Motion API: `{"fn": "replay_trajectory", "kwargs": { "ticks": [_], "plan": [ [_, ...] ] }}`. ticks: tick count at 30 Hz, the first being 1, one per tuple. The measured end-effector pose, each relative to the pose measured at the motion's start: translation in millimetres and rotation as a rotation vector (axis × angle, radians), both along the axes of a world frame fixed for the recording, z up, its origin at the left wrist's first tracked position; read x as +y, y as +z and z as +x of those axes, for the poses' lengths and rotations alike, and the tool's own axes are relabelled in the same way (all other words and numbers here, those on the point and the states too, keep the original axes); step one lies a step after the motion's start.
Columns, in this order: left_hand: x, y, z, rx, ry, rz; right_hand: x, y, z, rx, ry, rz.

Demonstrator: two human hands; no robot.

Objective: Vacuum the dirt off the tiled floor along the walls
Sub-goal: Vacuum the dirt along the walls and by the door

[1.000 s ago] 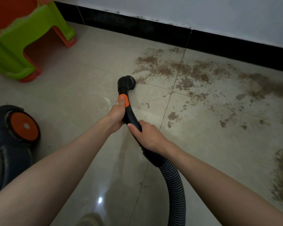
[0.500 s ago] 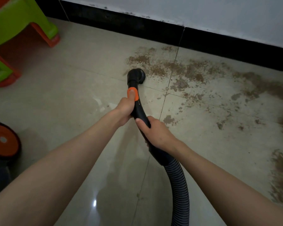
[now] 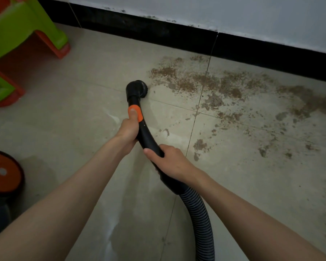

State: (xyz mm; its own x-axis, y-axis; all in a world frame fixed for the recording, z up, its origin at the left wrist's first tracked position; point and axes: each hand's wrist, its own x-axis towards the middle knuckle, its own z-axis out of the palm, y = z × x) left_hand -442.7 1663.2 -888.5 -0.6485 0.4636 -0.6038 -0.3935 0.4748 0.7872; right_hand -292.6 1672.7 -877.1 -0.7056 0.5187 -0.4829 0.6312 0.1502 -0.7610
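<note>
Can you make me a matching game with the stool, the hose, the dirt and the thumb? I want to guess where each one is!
Things:
1. plastic stool
2. ribbed hose
3. brown dirt
4. left hand thumb

Places:
A. spread near the black baseboard
B. pressing the orange button
C. top left corner
D. trailing behind the right hand

Pairs: 1-C, 2-D, 3-A, 4-B

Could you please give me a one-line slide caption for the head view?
Both hands, left and right, grip the vacuum wand, nozzle beside dirt.
</note>
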Motion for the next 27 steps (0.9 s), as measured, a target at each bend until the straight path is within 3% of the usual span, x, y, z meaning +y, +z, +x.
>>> {"fn": "replay_trajectory", "kwargs": {
  "ticks": [7, 12, 17, 27],
  "plan": [
    [26.6, 11.6, 9.4, -0.077, -0.115, 0.024, 5.4, -8.1, 33.4, -0.050, -0.067, 0.041],
    [32.0, 20.0, 19.5, -0.110, -0.123, 0.038, -0.4, 1.0, 39.3, -0.046, -0.174, 0.215],
    [15.4, 23.8, 11.2, -0.220, -0.051, 0.054, 6.0, 11.9, 39.5, -0.066, -0.044, 0.252],
    [29.4, 26.4, -7.9, -0.105, -0.085, 0.034, 33.2, 15.2, 0.3, -0.041, -0.016, 0.245]
  ]
}}
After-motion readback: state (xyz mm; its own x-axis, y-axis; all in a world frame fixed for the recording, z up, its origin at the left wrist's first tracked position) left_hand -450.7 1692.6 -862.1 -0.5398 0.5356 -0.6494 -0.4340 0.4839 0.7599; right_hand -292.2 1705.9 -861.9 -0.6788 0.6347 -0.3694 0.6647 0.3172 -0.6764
